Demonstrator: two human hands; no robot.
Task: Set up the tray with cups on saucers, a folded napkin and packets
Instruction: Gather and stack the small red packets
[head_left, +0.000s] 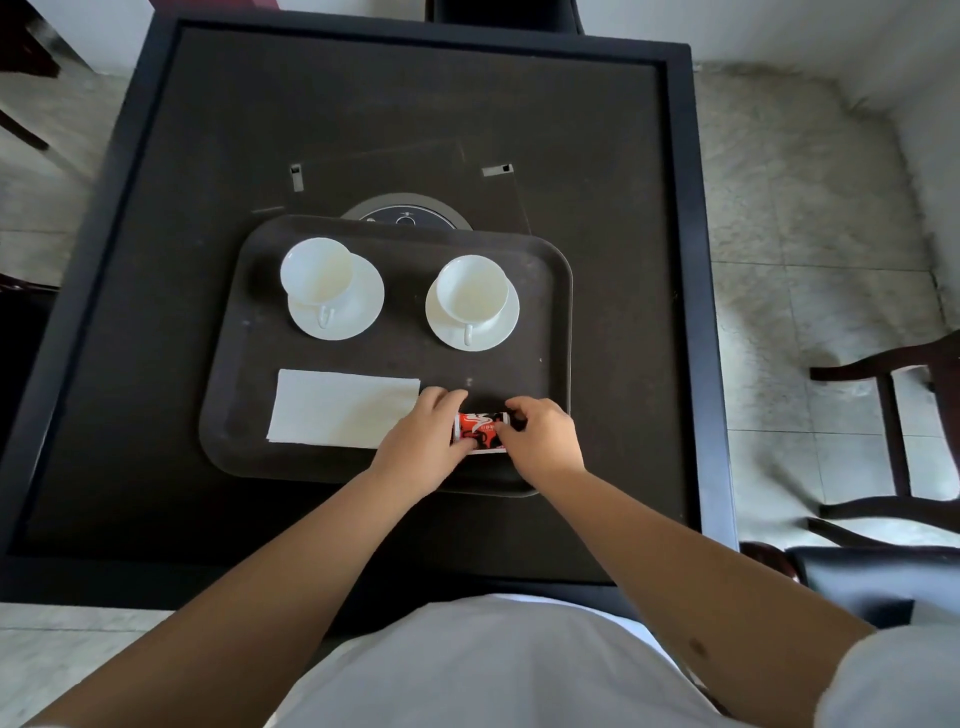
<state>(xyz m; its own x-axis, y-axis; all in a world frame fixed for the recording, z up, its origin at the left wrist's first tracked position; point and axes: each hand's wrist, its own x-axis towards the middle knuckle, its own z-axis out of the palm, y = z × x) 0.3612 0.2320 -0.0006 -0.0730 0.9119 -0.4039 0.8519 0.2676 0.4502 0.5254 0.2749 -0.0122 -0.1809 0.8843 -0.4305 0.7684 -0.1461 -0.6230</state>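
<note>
A dark brown tray (234, 322) lies on the black table. At its back stand two white cups, each on a white saucer: the left cup (317, 273) on its saucer (358, 317), the right cup (471, 290) on its saucer (501, 325). A folded white napkin (337, 408) lies flat at the tray's front left. To its right, at the tray's front, red and black packets (480, 428) rest under my fingers. My left hand (423, 441) pinches their left end and my right hand (543, 441) their right end. The packets are mostly hidden.
The black square table (597, 156) has a raised rim (696, 260) and a round control panel (405, 215) behind the tray. A dark wooden chair (893, 431) stands on the right, another seat (857, 577) at the lower right. The floor is pale tile.
</note>
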